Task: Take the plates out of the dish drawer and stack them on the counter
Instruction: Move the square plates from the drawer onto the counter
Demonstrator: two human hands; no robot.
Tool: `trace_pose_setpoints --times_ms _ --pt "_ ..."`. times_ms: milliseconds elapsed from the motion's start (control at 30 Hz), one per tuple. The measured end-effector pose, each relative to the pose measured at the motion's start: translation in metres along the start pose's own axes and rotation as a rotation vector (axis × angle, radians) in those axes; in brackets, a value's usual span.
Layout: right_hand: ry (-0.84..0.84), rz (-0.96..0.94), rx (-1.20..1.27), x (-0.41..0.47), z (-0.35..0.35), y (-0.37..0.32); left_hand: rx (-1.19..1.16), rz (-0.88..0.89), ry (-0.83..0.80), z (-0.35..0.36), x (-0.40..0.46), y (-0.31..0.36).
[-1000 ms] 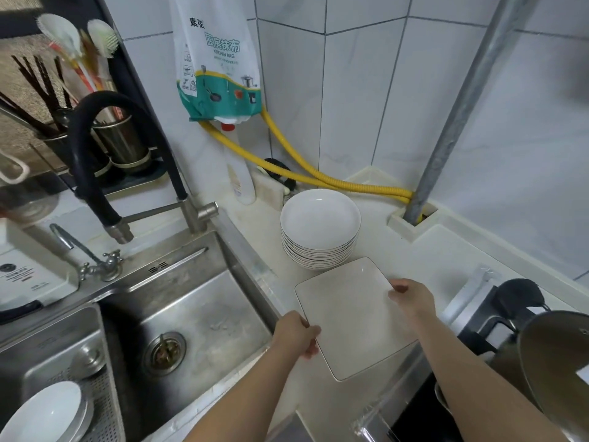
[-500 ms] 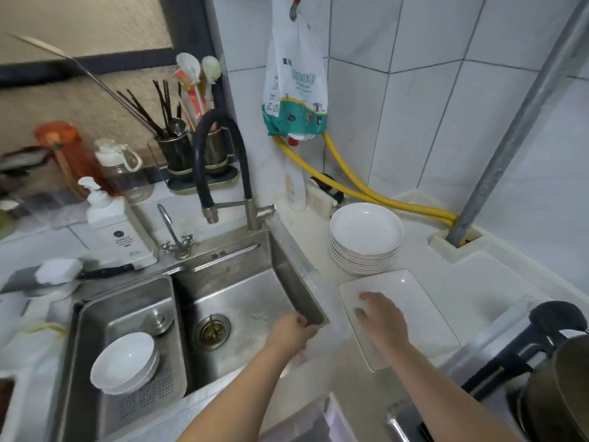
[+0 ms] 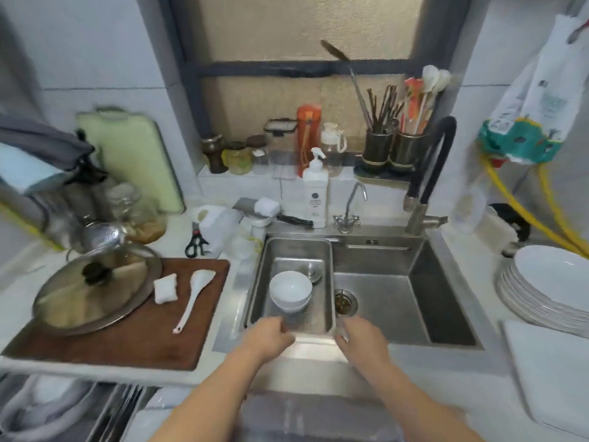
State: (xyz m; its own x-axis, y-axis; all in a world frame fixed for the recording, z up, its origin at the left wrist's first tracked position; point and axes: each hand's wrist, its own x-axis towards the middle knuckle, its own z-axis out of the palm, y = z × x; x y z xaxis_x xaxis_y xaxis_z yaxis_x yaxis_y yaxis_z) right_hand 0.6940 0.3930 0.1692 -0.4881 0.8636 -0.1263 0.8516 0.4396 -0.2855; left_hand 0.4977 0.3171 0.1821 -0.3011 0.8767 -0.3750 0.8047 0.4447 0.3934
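Observation:
A stack of round white plates [image 3: 548,288] stands on the counter at the far right. A square white plate [image 3: 554,374] lies flat just in front of it. The open dish drawer [image 3: 105,406] shows at the bottom left, below the counter, with blurred pale dishes inside. My left hand [image 3: 271,336] and my right hand [image 3: 361,338] hover side by side over the sink's front edge. Both hold nothing, and their fingers are loosely curled. Both hands are far from the plates and the drawer.
A steel drain tray [image 3: 328,282] in the sink [image 3: 446,298] holds white bowls [image 3: 290,290]. Left of the sink, a brown cutting board [image 3: 127,339] carries a glass pot lid [image 3: 95,285], a white spoon [image 3: 194,295] and a sponge. Bottles and utensil holders line the back ledge.
My hands let go of the square plate, which now lies on the counter, and moved left to the sink front. My view swung left, bringing the cutting board and drawer into sight.

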Motion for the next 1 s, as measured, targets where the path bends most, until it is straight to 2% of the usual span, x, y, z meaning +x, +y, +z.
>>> trace_pose_setpoints --times_ms 267,533,767,1000 --pt "-0.161 -0.406 -0.078 -0.008 0.063 -0.177 0.031 -0.224 0.088 -0.033 -0.089 -0.167" --pt "-0.322 -0.674 -0.168 -0.041 0.141 -0.298 0.072 -0.372 0.017 -0.017 -0.169 -0.297" --pt "-0.559 -0.583 -0.213 -0.061 0.221 -0.329 0.015 -0.448 -0.123 0.038 -0.178 -0.366" --pt "-0.705 -0.279 -0.206 -0.059 0.288 -0.331 -0.015 -0.490 -0.253 0.091 -0.143 -0.406"
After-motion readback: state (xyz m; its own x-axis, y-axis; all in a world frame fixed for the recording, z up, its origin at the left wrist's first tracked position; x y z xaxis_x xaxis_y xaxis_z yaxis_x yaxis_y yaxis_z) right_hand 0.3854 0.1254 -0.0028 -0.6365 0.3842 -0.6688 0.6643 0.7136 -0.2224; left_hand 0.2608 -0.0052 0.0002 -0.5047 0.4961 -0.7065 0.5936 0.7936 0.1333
